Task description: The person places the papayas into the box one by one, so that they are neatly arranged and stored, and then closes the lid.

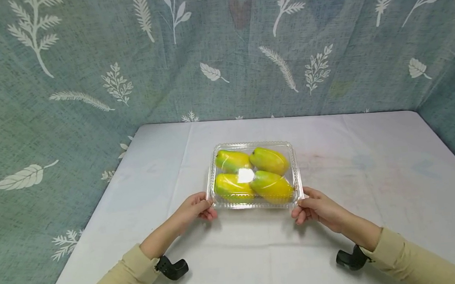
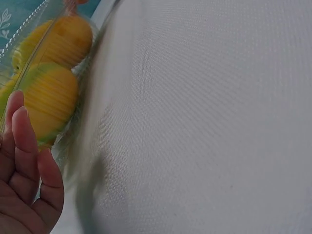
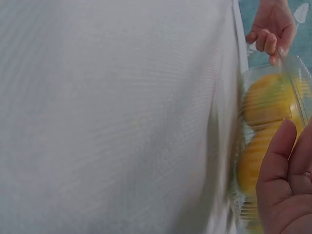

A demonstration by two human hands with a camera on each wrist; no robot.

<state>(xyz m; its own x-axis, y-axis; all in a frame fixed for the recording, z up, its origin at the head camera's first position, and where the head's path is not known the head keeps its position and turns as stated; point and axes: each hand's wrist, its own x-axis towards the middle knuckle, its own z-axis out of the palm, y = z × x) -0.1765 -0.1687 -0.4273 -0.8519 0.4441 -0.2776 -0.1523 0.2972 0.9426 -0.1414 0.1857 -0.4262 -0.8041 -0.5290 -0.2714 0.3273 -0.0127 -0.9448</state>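
Note:
A clear plastic clamshell container (image 1: pixel 256 205) with its lid down is at the middle of the table in the head view. Inside it lie several yellow-green mangoes (image 1: pixel 271 185), arranged in two rows. My left hand (image 1: pixel 196 208) pinches the container's near left corner between thumb and fingers. At the near right corner, my right hand (image 1: pixel 314 206) pinches the rim the same way. Both wrist views show the mangoes through the ribbed clear side wall, with the lower fingers of the left hand (image 2: pixel 29 170) and right hand (image 3: pixel 287 180) loosely bent beside it.
A white cloth covers the table (image 1: pixel 358 221), with faint creases and stains. Behind it and along the sides hangs a grey-green curtain (image 1: pixel 230 70) with white leaf prints. A black wrist camera (image 1: pixel 172 267) sits on the left wrist, another camera (image 1: pixel 353 258) on the right.

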